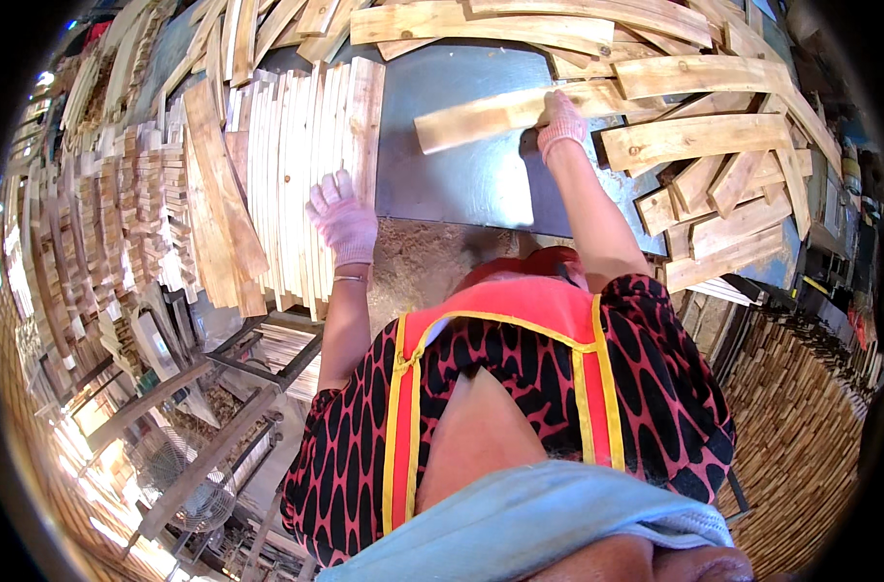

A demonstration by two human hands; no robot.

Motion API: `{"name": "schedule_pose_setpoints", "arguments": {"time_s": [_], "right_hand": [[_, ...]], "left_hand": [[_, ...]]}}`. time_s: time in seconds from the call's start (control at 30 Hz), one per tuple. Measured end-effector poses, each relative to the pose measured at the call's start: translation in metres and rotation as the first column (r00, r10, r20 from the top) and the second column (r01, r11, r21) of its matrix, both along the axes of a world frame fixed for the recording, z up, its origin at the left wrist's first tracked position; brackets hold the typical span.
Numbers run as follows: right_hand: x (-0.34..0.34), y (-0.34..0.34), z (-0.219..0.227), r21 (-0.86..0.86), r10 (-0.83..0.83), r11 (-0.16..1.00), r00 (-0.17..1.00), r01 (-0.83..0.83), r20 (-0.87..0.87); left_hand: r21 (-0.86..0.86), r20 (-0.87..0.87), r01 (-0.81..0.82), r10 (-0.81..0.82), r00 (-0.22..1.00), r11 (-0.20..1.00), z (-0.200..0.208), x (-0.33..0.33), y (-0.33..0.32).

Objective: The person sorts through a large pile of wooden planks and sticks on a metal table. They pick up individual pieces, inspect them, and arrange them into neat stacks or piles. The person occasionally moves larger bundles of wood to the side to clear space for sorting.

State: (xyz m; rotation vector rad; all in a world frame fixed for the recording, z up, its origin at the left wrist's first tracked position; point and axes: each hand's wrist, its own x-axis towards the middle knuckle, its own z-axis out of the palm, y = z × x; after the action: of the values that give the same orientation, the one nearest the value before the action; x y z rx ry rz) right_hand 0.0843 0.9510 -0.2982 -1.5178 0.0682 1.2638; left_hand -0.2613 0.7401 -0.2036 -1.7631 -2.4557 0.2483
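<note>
My left hand (pixel 343 221), in a pale knit glove, rests with fingers stretched out on the near part of a row of wooden boards (pixel 292 175) packed side by side on edge. The rightmost of them, a board (pixel 364 116) with its broad face showing, lies just beyond the fingertips. My right hand (pixel 562 124), gloved the same way, grips a long light board (pixel 476 118) at about its middle. That board slants over the blue-grey tabletop (pixel 442 189), its right end among other boards. The right fingers' undersides are hidden.
Loose boards (pixel 699 144) lie in a heap on the right of the table, and more boards (pixel 481 24) along its far side. Stacked wood (pixel 102 223) fills the left. At lower left stand a metal frame (pixel 258 359) and a caged fan (pixel 185 475).
</note>
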Motion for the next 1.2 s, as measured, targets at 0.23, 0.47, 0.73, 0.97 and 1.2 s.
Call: {"name": "schedule_pose_setpoints", "arguments": {"time_s": [0.23, 0.47, 0.73, 0.97, 1.2], "right_hand": [[0.005, -0.116, 0.016, 0.41, 0.419, 0.877, 0.817, -0.251, -0.396], [-0.054, -0.161, 0.044, 0.224, 0.907, 0.421, 0.412, -0.879, -0.087], [0.016, 0.015, 0.11, -0.071, 0.417, 0.357, 0.09, -0.932, 0.905], [0.07, 0.16, 0.178, -0.668, 0.012, 0.534, -0.785, -0.518, 0.619], [0.076, 0.151, 0.205, -0.822, 0.066, 0.293, -0.847, -0.489, 0.528]], "left_hand": [[0.124, 0.32, 0.377, -0.396, 0.861, 0.918, -0.001, 0.064, 0.024], [-0.253, 0.841, 0.206, 0.109, 0.53, 0.945, -0.007, 0.064, 0.003], [0.075, -0.076, 0.017, -0.011, 0.997, 0.997, -0.028, -0.018, -0.039], [-0.074, -0.05, -0.094, 0.091, 0.995, 0.993, -0.024, -0.024, -0.022], [-0.03, 0.269, 0.331, -0.311, 0.911, 0.943, 0.001, 0.081, 0.033]]}}
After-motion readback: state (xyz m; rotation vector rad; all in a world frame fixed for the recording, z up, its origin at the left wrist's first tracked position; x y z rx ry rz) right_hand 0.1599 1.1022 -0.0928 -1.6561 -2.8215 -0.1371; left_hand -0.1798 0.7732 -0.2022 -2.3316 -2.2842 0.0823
